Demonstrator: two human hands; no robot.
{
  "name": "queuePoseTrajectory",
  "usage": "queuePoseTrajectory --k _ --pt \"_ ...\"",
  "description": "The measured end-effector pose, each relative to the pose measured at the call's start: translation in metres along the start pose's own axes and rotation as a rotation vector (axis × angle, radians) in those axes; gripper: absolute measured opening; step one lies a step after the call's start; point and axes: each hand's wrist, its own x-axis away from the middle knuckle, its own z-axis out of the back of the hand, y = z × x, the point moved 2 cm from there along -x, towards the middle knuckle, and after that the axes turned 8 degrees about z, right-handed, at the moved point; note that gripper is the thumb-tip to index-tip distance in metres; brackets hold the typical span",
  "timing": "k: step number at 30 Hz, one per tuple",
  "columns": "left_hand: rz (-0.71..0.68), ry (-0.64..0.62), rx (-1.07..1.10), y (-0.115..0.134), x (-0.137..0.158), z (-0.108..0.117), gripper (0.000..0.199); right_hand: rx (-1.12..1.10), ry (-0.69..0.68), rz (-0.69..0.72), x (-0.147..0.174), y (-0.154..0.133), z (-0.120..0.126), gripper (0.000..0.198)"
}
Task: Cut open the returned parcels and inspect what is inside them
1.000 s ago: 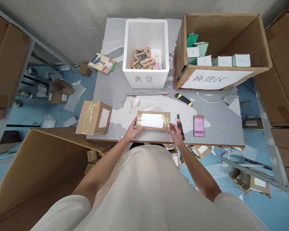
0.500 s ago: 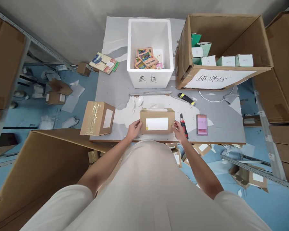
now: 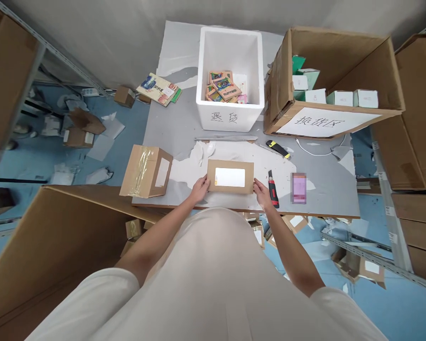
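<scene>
Presently, one cardboard parcel (image 3: 230,178), white label (image 3: 234,177) showing, on the near side of the foam bin (image 3: 223,125). Left hand (image 3: 199,189): fingers pinched on the parcel's left end. Right hand (image 3: 261,192): fingers pinched on its right end. Red-and-black cutter (image 3: 273,191): also on the bin's near side, further right. Handling, as judged: hold level, press both ends evenly, fingertips off the label.

A brown cardboard box (image 3: 230,177), white label (image 3: 229,177) showing, is held by both ends near the front of the bench (image 3: 326,189).
</scene>
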Motion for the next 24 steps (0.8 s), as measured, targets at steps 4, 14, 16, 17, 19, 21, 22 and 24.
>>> queuePoseTrajectory --k 4,14,16,17,19,21,22,24 --pt "-0.016 -0.076 0.111 -0.024 0.013 0.0 0.062 0.016 -0.007 -0.01 0.014 0.017 0.001 0.063" --pt "-0.069 -0.041 0.109 -0.022 0.022 -0.013 0.052 0.043 -0.049 0.012 0.024 -0.006 -0.019 0.05" --pt "-0.104 0.018 0.038 -0.008 0.026 -0.003 0.046 0.128 -0.027 0.054 0.028 -0.019 -0.012 0.044" --pt "-0.12 0.057 -0.015 0.0 0.027 0.003 0.043 0.189 -0.008 0.081 0.029 -0.026 -0.009 0.044" --pt "-0.139 0.127 -0.131 0.016 0.028 0.012 0.041 0.324 0.036 0.131 0.028 -0.041 -0.002 0.047" --pt "-0.135 0.166 -0.225 0.031 0.025 0.017 0.045 0.439 0.075 0.138 0.023 -0.055 0.001 0.051" --pt "-0.123 0.172 -0.254 0.036 0.023 0.018 0.047 0.477 0.084 0.126 0.019 -0.059 0.001 0.053" --pt "-0.093 0.176 -0.273 0.045 0.017 0.017 0.049 0.498 0.078 0.089 0.011 -0.065 0.0 0.057"
